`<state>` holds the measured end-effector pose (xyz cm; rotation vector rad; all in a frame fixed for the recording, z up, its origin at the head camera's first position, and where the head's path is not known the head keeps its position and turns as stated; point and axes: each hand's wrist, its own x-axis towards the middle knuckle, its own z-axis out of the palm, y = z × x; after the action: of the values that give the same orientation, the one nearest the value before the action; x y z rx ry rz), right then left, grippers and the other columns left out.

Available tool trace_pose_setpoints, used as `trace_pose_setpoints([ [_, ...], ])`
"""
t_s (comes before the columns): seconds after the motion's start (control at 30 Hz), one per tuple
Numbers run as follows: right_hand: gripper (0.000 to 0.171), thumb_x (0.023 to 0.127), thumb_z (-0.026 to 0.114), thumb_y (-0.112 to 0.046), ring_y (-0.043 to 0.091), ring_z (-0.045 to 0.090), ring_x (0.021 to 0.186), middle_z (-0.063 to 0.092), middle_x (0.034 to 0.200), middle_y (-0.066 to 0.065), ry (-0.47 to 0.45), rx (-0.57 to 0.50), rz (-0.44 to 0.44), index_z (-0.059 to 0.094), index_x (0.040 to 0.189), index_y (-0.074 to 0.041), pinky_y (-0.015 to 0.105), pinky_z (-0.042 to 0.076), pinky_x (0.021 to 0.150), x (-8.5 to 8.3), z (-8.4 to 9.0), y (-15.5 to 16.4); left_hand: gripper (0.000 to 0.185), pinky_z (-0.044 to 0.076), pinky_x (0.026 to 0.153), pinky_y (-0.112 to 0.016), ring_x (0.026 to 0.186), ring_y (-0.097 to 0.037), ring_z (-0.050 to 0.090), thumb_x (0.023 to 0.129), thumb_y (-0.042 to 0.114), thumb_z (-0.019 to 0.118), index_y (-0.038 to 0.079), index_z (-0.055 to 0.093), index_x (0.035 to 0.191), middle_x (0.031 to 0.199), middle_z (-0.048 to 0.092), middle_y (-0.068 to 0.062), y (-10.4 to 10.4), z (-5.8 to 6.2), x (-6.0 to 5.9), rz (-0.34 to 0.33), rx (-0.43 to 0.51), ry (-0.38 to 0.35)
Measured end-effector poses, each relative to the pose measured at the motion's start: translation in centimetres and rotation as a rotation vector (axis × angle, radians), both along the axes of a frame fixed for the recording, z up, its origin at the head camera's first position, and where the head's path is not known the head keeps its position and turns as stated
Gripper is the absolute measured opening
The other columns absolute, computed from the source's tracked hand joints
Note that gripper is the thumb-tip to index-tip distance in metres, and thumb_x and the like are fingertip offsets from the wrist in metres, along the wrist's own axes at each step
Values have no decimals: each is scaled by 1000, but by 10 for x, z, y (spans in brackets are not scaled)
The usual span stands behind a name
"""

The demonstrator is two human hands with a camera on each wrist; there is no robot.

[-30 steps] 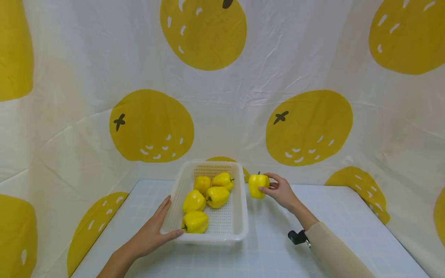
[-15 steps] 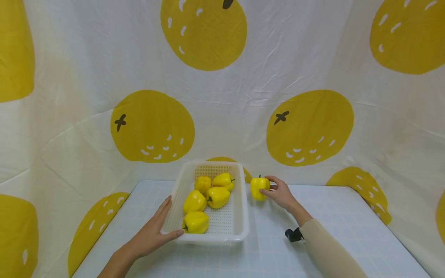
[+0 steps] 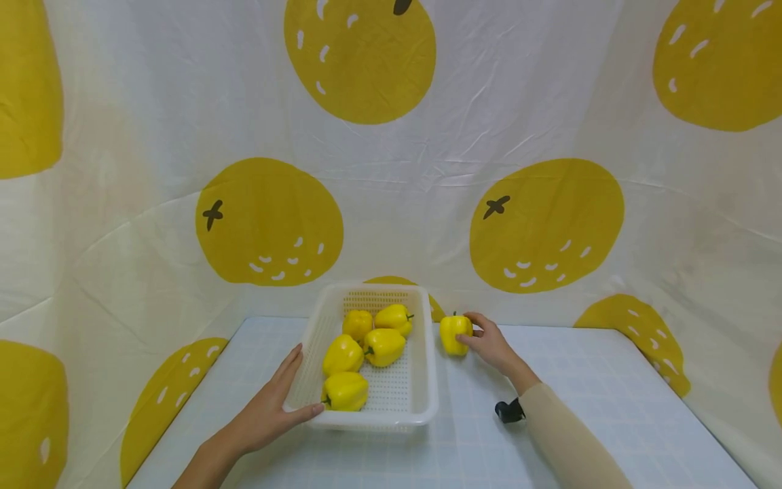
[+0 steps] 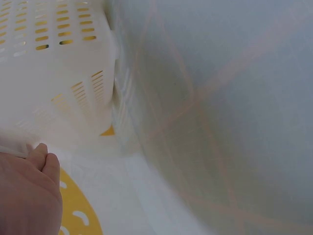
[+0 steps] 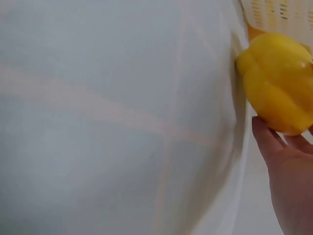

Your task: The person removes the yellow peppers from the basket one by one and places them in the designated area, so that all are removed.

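Note:
A white plastic basket point(image 3: 425, 380) with slotted walls holds several yellow bell peppers point(image 3: 383, 347), lying at different angles. My left hand point(image 3: 264, 412) rests at its near left corner, fingers extended along the left side and thumb on the front rim. In the left wrist view, the fingertips point(image 4: 45, 155) touch near the rim. Right of the basket, my right hand point(image 3: 493, 345) holds another yellow bell pepper point(image 3: 453, 335) between thumb and fingers, stem up. The right wrist view has this bell pepper point(image 5: 279, 85) at the tabletop, seemingly touching it; some fingers are hidden.
The table point(image 3: 476, 441) has a pale blue checked cover. A white curtain point(image 3: 403, 224) printed with large yellow fruit stands behind and at both sides. A small black device point(image 3: 509, 411) sits by the right wrist, next to the beige sleeve point(image 3: 565, 435).
My right hand has lowered the bell pepper slightly toward the table, and the right forearm has shifted a little left. The left hand and the basket look still.

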<state>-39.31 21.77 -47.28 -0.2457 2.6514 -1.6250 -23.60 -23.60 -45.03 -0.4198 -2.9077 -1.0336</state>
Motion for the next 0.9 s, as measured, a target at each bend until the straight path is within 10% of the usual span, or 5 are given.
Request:
trace_pose_setpoints([
  [0.9,64,107,40,-28,42,24,151,24,166,22,-156,78,-11,20,163,-3,59,15,123,-11,-6,2,111,24,116,-70,155,-40,16,88,65,68,10,9,165,173,1,-6,0,-1,-1,-2,1,-16],
])
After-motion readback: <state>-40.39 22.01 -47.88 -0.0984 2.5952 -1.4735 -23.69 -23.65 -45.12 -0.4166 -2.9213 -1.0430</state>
